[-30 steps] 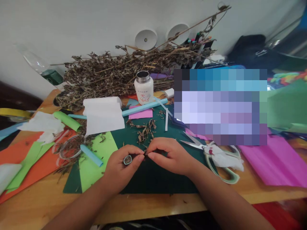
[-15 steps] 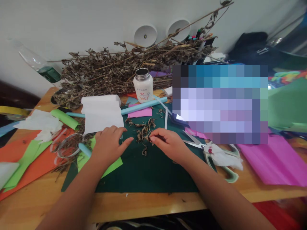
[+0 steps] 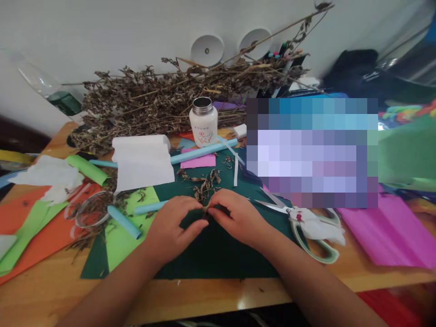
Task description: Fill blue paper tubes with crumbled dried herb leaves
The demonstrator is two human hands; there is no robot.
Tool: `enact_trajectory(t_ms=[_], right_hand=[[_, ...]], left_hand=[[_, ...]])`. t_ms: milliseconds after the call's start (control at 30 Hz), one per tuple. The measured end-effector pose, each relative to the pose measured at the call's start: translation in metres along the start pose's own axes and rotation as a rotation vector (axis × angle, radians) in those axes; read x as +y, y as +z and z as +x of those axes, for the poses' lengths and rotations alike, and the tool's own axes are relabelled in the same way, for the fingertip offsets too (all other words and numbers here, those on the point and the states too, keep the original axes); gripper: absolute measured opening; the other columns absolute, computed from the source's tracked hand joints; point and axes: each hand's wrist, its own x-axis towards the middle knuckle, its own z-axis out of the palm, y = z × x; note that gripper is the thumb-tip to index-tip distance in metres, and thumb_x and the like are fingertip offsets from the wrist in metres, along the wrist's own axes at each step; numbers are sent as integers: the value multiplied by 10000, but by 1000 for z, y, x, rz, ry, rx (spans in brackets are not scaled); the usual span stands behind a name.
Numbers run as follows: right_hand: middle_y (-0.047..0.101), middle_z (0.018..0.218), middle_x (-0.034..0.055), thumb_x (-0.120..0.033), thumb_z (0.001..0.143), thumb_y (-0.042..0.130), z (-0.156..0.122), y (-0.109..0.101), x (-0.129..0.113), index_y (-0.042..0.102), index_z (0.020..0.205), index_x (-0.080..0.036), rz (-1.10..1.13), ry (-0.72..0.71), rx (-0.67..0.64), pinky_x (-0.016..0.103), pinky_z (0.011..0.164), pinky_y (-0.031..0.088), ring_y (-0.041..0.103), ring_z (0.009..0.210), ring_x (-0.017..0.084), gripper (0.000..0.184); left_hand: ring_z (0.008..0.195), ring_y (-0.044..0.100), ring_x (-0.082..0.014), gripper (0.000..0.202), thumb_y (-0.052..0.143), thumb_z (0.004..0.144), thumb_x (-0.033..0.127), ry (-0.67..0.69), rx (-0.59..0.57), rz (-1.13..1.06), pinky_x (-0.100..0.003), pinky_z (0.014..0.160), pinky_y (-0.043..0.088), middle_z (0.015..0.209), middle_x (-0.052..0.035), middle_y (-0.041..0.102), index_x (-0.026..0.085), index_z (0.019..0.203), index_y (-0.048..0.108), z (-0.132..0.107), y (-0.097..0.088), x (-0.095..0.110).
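Note:
My right hand (image 3: pixel 238 215) pinches a small brown dried leaf (image 3: pixel 205 210) between thumb and fingertips, just above the dark green mat (image 3: pixel 225 259). From the other side my left hand (image 3: pixel 175 225) closes its thumb and forefinger around the same leaf, partly hiding it. Right behind the fingers lies a loose heap of dried leaves (image 3: pixel 204 184). Light-blue paper rolls (image 3: pixel 124 222) rest on a lime-green sheet (image 3: pixel 117 247) beside my left hand. Scissors (image 3: pixel 289 211) with pale green handles lie to the right of my right hand.
A white open bottle (image 3: pixel 203 122) stands behind the heap, near a white paper sheet (image 3: pixel 143 163). Dried stalks (image 3: pixel 136 95) line the wall. A strainer-like round rim (image 3: pixel 91 209) holds plant bits at left. Magenta paper (image 3: pixel 391 231) lies at right, and a blurred patch covers the area beyond the scissors.
My left hand has moved right to meet my right hand, uncovering the blue rolls on the green sheet. My right hand has drawn back slightly from the heap with the dried leaf.

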Motion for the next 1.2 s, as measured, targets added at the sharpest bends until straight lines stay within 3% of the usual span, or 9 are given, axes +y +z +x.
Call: enact_trajectory(t_ms=[167, 300, 467, 667, 800, 900, 1000, 1200], right_hand=[[557, 707, 2, -152, 767, 493, 0, 3, -2, 536, 732, -170, 21, -18, -60, 207, 603, 370, 497, 676, 101, 58], [531, 665, -10, -147, 760, 476, 2, 0, 0, 520, 707, -166, 20, 20, -92, 201, 573, 348, 465, 622, 90, 72], [511, 641, -17, -146, 732, 461, 4, -13, 7, 500, 675, -169, -47, 102, -97, 204, 540, 330, 450, 588, 89, 73], [562, 825, 32, -148, 751, 451, 5, -20, 16, 567, 787, -187, -365, 202, -80, 248, 580, 351, 515, 727, 150, 128], [571, 971, 53, -207, 831, 393, 4, -14, 14, 540, 980, -184, -200, 58, -77, 273, 735, 387, 519, 891, 156, 210], [594, 868, 50, -348, 829, 422, 2, -8, 7, 551, 917, -161, -171, -50, -131, 267, 690, 392, 527, 812, 154, 243], [590, 746, 30, -305, 835, 419, 2, -6, 3, 563, 786, -159, -237, -118, -191, 246, 623, 368, 515, 714, 139, 211], [599, 707, 9, -252, 855, 368, 4, -10, 3, 545, 734, -166, -274, -129, -227, 227, 583, 322, 515, 676, 121, 232]], left_hand=[[704, 578, -146, 114, 497, 768, 279, -229, 1, -90, -248, 648, 441, 750, -20, 628, 185, 766, 563, -3, 4, 2], [648, 579, -136, 135, 493, 755, 293, -475, -30, -358, -240, 601, 451, 706, -9, 618, 185, 744, 573, -1, 4, 0], [530, 548, -114, 152, 517, 723, 302, -685, 129, -636, -217, 491, 424, 608, -2, 576, 151, 707, 507, 3, 1, -3], [631, 559, -122, 128, 582, 677, 273, -581, 175, -567, -242, 588, 468, 724, -16, 582, 155, 707, 544, 2, 2, -8], [625, 564, -126, 105, 591, 668, 262, -559, 147, -484, -239, 586, 477, 693, -6, 593, 166, 708, 573, 1, 8, -4], [644, 574, -130, 94, 588, 679, 267, -522, 74, -439, -243, 620, 477, 697, -5, 614, 178, 711, 595, -1, 10, 1], [644, 580, -131, 96, 565, 704, 271, -502, 25, -455, -244, 624, 472, 690, -5, 621, 183, 699, 601, -2, 10, 4], [550, 557, -108, 83, 576, 686, 234, -615, 111, -703, -230, 565, 463, 604, 12, 590, 160, 661, 549, -2, 10, 5]])
